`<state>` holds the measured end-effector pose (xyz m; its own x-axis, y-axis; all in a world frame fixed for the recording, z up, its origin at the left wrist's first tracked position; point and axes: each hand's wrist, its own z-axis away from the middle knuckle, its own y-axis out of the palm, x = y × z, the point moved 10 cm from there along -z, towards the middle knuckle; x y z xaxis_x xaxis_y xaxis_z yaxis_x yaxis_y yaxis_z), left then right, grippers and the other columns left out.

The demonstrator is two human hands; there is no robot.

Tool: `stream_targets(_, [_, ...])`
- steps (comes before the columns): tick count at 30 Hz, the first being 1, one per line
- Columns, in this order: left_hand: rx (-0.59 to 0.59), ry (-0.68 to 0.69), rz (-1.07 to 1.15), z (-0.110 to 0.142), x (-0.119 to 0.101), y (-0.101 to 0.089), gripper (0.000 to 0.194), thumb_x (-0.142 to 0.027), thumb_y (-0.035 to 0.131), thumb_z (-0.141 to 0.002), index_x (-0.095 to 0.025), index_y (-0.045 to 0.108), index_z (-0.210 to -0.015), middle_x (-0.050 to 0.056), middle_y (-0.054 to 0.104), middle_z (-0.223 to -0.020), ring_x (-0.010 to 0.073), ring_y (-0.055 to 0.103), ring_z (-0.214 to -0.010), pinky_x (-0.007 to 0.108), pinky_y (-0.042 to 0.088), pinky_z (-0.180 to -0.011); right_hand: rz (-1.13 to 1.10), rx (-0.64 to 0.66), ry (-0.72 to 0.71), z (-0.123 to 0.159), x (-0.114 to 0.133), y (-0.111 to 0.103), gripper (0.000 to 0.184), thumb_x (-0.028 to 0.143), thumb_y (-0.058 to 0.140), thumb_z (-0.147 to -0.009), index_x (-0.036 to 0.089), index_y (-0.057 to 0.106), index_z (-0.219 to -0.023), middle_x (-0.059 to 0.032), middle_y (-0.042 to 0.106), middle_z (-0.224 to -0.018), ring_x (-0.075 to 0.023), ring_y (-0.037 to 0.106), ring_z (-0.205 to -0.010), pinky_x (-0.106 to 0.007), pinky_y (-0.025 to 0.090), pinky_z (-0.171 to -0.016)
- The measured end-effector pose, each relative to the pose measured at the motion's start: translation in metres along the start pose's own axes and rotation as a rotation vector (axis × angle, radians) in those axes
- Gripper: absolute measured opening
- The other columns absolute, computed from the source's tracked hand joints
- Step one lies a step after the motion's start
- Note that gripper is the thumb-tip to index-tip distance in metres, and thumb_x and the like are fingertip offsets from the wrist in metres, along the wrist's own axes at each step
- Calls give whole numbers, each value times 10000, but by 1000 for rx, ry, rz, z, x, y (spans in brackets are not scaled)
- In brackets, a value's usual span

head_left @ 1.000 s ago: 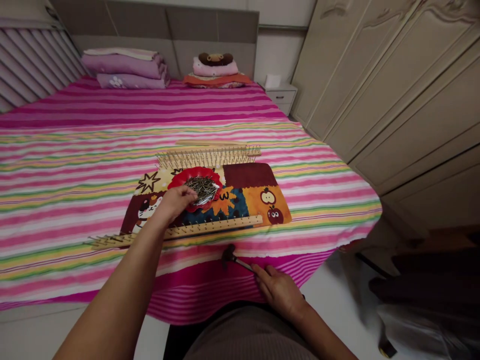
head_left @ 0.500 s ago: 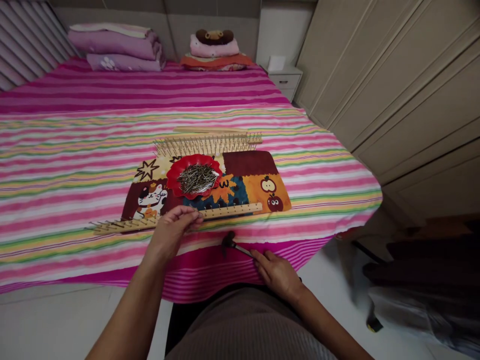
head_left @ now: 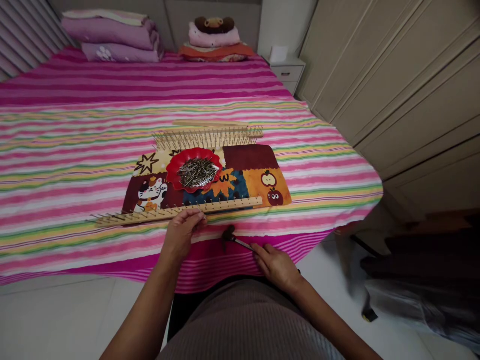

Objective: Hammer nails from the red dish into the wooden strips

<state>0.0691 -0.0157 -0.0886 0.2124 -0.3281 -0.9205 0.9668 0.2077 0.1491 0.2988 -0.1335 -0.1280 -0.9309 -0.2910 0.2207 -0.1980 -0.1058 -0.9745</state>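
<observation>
The left hand [head_left: 180, 236], just below the middle of the frame, has its thumb and forefinger pinched together at the near edge of a wooden strip [head_left: 232, 204]. Whether a nail sits between those fingertips is too small to tell, and so is whether they touch the wood. The other fingers curl in behind the pinch.

The right hand [head_left: 279, 267], right of the lower centre, is closed around the handle of a hammer [head_left: 230, 234]. Its fingers wrap the grip from above, and the hammer's dark head points to the left, at the edge of the bed [head_left: 318, 175], well apart from the left hand's fingertips.

The strip runs from left of centre to right of centre, studded with nails along its length; its middle part lies along the near edge of a patterned mat [head_left: 251, 157]. On the mat, in the centre of the frame, a red bowl [head_left: 173, 171] holds a heap of loose nails [head_left: 198, 173]. Above the mat in the frame lie more nail-studded strips [head_left: 206, 137], their nails standing up close together.
</observation>
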Motion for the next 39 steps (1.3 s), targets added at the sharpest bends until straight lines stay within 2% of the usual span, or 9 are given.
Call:
stream_targets(4, [-81, 93, -54, 0, -5, -5, 341, -362, 786, -486, -167, 623, -713, -29, 629, -633, 104, 585, -583, 246, 483, -605, 0, 2, -4, -1, 0, -1, 391, 285, 390, -976, 210, 536, -1331, -73, 652, -875, -167, 629, -715, -241, 467, -637])
stream_targets(9, [-146, 230, -288, 7, -4, 1, 263, -388, 717, -598, -181, 633, -736, -13, 650, -653, 126, 597, -632, 256, 478, -630, 6, 6, 2, -2, 0, -2, 385, 284, 402, -971, 207, 545, -1320, -67, 650, -867, -162, 627, -702, -234, 457, -617])
stream_targets(15, [-295, 508, -464, 13, -8, 6, 234, -421, 631, -742, -205, 657, -827, 0, 671, -813, 130, 612, -764, 265, 481, -748, -5, -10, -1, -2, 1, -3, 378, 285, 408, -969, 208, 554, -1309, -57, 640, -827, -161, 620, -680, -235, 446, -600])
stream_targets(17, [-321, 559, -518, 12, -8, 9, 217, -410, 612, -766, -204, 655, -819, 3, 666, -815, 132, 610, -774, 265, 479, -751, -5, -11, 0, -2, 1, -3, 379, 281, 410, -968, 205, 553, -1311, -62, 643, -843, -164, 623, -687, -238, 448, -604])
stream_targets(22, [-345, 608, -614, 12, -11, 15, 193, -379, 586, -798, -200, 652, -826, 13, 670, -830, 140, 613, -795, 274, 478, -770, -15, -12, -3, -1, 1, -2, 379, 274, 412, -967, 202, 547, -1313, -61, 641, -855, -173, 634, -723, -244, 457, -619])
stream_targets(31, [-335, 698, -645, 15, -14, 22, 192, -375, 568, -821, -202, 652, -832, 23, 678, -835, 143, 623, -794, 277, 489, -772, -19, -30, -9, 0, 2, -5, 392, 281, 372, -976, 205, 526, -1328, -62, 630, -846, -157, 621, -715, -229, 453, -617])
stream_targets(39, [-332, 721, -646, 15, -10, 23, 198, -375, 555, -834, -205, 654, -858, 24, 683, -851, 149, 628, -831, 285, 488, -794, -34, -31, -9, 0, 3, -4, 401, 288, 358, -977, 194, 532, -1327, -63, 625, -835, -163, 617, -688, -239, 459, -601])
